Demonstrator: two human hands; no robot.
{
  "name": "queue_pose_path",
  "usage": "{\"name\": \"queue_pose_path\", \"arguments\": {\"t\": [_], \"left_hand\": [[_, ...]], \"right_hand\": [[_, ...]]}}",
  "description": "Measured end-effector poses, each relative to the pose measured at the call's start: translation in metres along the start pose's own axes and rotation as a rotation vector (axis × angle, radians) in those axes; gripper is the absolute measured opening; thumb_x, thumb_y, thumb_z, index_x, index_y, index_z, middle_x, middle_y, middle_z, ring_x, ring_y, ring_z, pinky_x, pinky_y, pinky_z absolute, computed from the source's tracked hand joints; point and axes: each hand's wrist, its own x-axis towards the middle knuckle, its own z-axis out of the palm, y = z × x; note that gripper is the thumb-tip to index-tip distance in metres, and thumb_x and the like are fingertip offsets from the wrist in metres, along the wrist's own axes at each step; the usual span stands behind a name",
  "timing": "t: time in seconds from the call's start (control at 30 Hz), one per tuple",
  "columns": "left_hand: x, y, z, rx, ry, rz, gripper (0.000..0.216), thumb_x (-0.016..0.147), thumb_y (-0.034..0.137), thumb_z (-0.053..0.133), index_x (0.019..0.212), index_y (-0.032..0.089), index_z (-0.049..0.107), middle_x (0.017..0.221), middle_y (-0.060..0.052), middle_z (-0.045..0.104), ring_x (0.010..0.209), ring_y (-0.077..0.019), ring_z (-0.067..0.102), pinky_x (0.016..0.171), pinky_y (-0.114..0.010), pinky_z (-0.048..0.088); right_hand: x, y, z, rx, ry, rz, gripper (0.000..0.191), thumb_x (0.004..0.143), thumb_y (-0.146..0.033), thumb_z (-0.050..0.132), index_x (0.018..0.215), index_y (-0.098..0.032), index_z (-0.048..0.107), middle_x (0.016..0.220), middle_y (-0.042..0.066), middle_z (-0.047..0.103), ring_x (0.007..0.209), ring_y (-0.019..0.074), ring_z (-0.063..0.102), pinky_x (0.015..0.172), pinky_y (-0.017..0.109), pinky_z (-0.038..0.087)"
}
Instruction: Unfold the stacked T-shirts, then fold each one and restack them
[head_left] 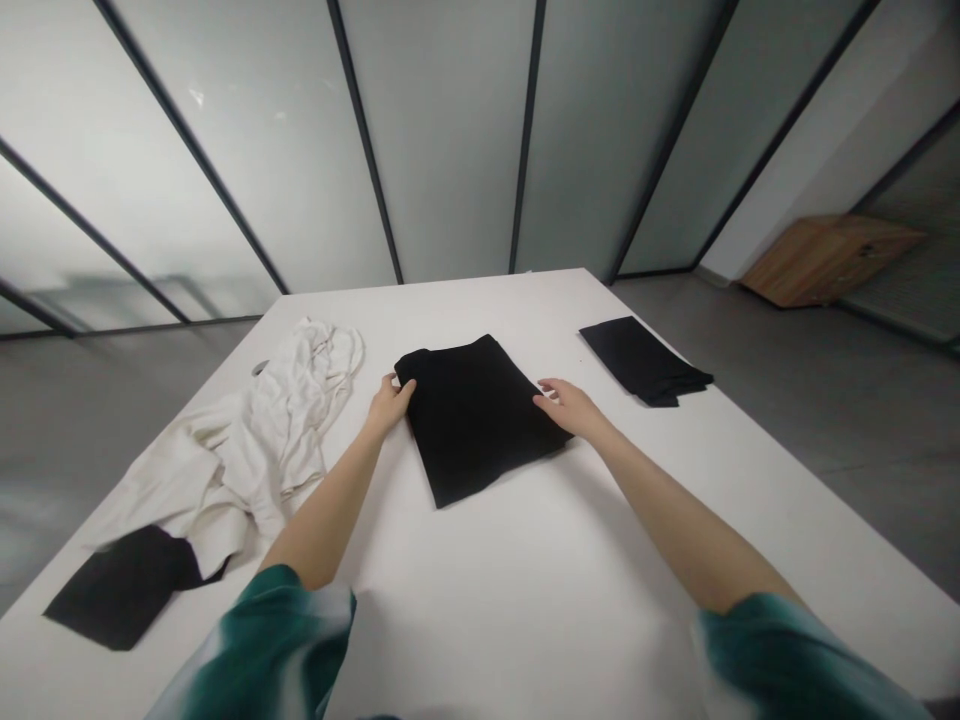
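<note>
A folded black cloth (484,420), perhaps a garment, lies in the middle of the white table. My left hand (390,403) grips its left edge near the far corner, thumb on top and fingers partly hidden at the side. On the opposite edge is my right hand (571,408), its thumb and fingers apart, the tips touching or very close to the fabric. The cloth looks flat, with a slightly uneven fold along the far edge.
A crumpled white cloth (274,430) spreads over the table's left side, a black cloth piece (124,590) partly beside it. Another folded black cloth (641,360) rests near the right edge of the white table (480,600). Beyond stand frosted glass panels (450,140) and a wooden cabinet (825,260).
</note>
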Motion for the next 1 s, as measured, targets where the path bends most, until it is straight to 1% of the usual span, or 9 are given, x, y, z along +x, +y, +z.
{"name": "queue_pose_path", "arguments": {"t": [0.1,0.17,0.3,0.4,0.47,0.6,0.77,0.9,1.0], "left_hand": [[-0.002,0.003,0.016,-0.157,-0.021,0.081,0.079,0.082,0.037,0.063,0.15,0.016,0.028,0.132,-0.017,0.062,0.113,-0.0262,0.064,0.098,-0.04,0.048],[0.002,0.008,0.026,-0.197,-0.023,0.151,0.081,0.08,0.032,0.065,0.15,0.016,0.03,0.14,-0.019,0.055,0.12,-0.0273,0.06,0.102,-0.042,0.047],[0.02,0.02,0.034,-0.198,-0.058,0.232,0.073,0.079,0.027,0.062,0.147,0.015,0.038,0.14,-0.017,0.055,0.123,-0.0273,0.058,0.105,-0.043,0.046],[0.031,0.023,0.031,-0.1,-0.058,0.229,0.067,0.078,0.023,0.061,0.143,0.015,0.046,0.137,-0.016,0.058,0.125,-0.0282,0.057,0.108,-0.042,0.044],[0.032,0.02,0.028,-0.011,-0.038,0.192,0.064,0.078,0.024,0.062,0.14,0.013,0.049,0.137,-0.017,0.058,0.127,-0.0298,0.055,0.11,-0.042,0.041],[0.019,0.006,0.024,0.078,0.034,0.194,0.065,0.083,0.034,0.06,0.141,0.012,0.045,0.138,-0.019,0.057,0.129,-0.0321,0.053,0.11,-0.045,0.041],[0.004,-0.006,0.024,0.074,0.15,0.265,0.058,0.085,0.035,0.057,0.137,0.013,0.048,0.136,-0.019,0.057,0.129,-0.0311,0.053,0.109,-0.045,0.041],[0.004,-0.009,0.025,0.062,0.156,0.275,0.053,0.085,0.035,0.056,0.133,0.013,0.05,0.131,-0.018,0.059,0.124,-0.0295,0.056,0.105,-0.043,0.044],[0.007,-0.012,0.026,0.055,0.155,0.293,0.05,0.085,0.035,0.057,0.13,0.014,0.051,0.128,-0.017,0.06,0.121,-0.0297,0.057,0.102,-0.045,0.046]], "right_hand": [[0.009,0.009,0.012,-0.113,-0.068,0.009,0.037,0.088,-0.028,0.06,0.122,-0.016,0.064,0.119,0.015,0.07,0.11,0.0283,0.066,0.095,0.038,0.05],[0.001,0.007,0.02,-0.149,-0.07,0.006,0.04,0.09,-0.028,0.057,0.129,-0.015,0.059,0.123,0.016,0.068,0.114,0.0292,0.064,0.097,0.038,0.049],[-0.027,0.0,0.029,-0.161,-0.092,-0.046,0.045,0.093,-0.028,0.051,0.135,-0.012,0.053,0.13,0.019,0.064,0.118,0.0292,0.062,0.1,0.039,0.047],[-0.04,0.0,0.027,-0.142,-0.165,-0.129,0.042,0.09,-0.03,0.055,0.13,-0.016,0.059,0.127,0.015,0.067,0.115,0.0288,0.063,0.098,0.038,0.047],[-0.04,0.004,0.02,-0.147,-0.176,-0.09,0.036,0.088,-0.035,0.058,0.12,-0.02,0.066,0.117,0.012,0.071,0.108,0.0288,0.066,0.092,0.037,0.049],[-0.012,0.015,0.004,-0.116,-0.048,0.02,0.026,0.089,-0.033,0.056,0.107,-0.019,0.069,0.095,0.008,0.074,0.086,0.0223,0.068,0.08,0.032,0.05],[0.047,0.018,0.006,-0.02,0.143,0.019,0.029,0.085,-0.02,0.055,0.111,-0.015,0.067,0.102,0.009,0.073,0.084,0.0174,0.065,0.082,0.028,0.048],[0.085,0.009,0.022,-0.063,0.079,-0.034,0.03,0.085,-0.022,0.055,0.109,-0.015,0.071,0.111,0.01,0.072,0.089,0.0182,0.065,0.086,0.029,0.048],[0.098,0.002,0.03,-0.165,0.016,-0.036,0.028,0.086,-0.025,0.055,0.101,-0.016,0.076,0.107,0.011,0.073,0.095,0.0216,0.066,0.088,0.03,0.047]]}}
